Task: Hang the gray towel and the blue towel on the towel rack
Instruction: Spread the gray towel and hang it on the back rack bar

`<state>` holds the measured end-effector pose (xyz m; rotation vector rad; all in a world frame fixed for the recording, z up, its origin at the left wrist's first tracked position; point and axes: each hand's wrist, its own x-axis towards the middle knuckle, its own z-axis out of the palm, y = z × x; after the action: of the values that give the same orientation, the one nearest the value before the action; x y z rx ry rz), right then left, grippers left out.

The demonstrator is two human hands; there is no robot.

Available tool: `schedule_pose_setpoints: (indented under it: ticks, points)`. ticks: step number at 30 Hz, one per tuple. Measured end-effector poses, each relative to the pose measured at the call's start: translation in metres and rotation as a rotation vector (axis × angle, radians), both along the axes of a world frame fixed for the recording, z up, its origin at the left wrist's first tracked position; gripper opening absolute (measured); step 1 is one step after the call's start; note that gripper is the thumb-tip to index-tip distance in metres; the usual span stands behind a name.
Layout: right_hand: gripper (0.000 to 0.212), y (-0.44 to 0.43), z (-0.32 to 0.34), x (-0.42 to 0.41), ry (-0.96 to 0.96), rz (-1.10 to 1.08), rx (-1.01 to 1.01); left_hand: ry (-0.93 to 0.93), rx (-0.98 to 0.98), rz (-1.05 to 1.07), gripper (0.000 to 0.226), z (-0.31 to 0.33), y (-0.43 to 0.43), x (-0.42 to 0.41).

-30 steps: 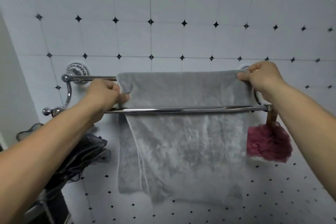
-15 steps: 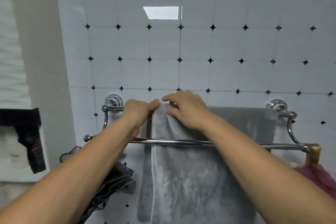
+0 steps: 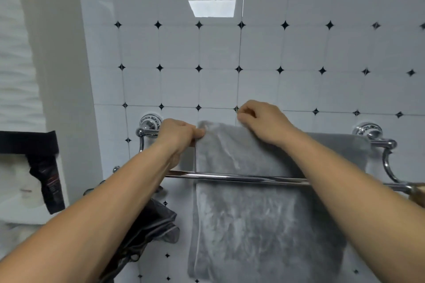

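Hands of a person reach forward to a chrome towel rack (image 3: 241, 178) fixed to a white tiled wall (image 3: 218, 53) dotted with small black diamonds. The rack has two bars, a rear one close to the wall and a front one lower and nearer the viewer. Draped over the rear bar is the gray towel (image 3: 257, 225), which hangs down behind the front bar and covers most of the rack's width. The left hand (image 3: 178, 136) grips the towel's upper left corner, thumb and fingers closed on the cloth just beside the rack's left wall mount. The right hand (image 3: 262, 122) rests on the towel's top edge a little to the right, its fingers curled and pinching the fabric at the fold. Both bare forearms stretch in from the lower corners. Below the rack's left end hangs a dark mesh bath sponge (image 3: 147, 232). No blue towel appears in view.
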<state>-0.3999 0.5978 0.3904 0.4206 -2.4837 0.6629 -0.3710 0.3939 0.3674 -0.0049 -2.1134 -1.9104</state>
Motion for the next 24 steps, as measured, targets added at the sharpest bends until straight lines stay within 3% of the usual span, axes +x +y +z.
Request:
schedule_pose_setpoints:
  ticks: [3,5,7,11,14,19,21,24]
  points:
    - [0.014,0.081,0.003,0.023,0.112,-0.342,-0.016,0.049,-0.041,0.05,0.023,-0.004,-0.004,-0.011]
    - [0.02,0.135,-0.01,0.044,0.224,-0.647,-0.159,0.1,-0.104,0.098,0.031,-0.007,-0.004,-0.019]
    - [0.023,0.166,-0.028,0.066,0.186,-0.777,-0.27,0.139,-0.176,0.144,0.029,-0.008,-0.003,-0.027]
    - [0.04,0.176,-0.051,0.073,-0.046,-0.712,-0.362,0.241,-0.35,0.146,0.014,-0.004,0.002,-0.034]
    - [0.038,0.178,-0.049,0.067,-0.089,-0.501,-0.474,0.257,-0.467,0.14,0.006,-0.005,0.001,-0.034]
    - [0.032,0.202,-0.026,0.07,0.058,-0.583,-0.676,0.28,-0.547,0.102,0.008,-0.021,-0.016,-0.029]
    - [0.032,0.204,-0.027,0.072,0.067,-0.595,-0.634,0.262,-0.559,0.065,0.011,-0.033,-0.021,-0.027]
    - [0.03,0.201,-0.043,0.076,-0.081,-0.511,-0.477,0.259,-0.516,0.077,0.011,-0.042,-0.022,-0.027]
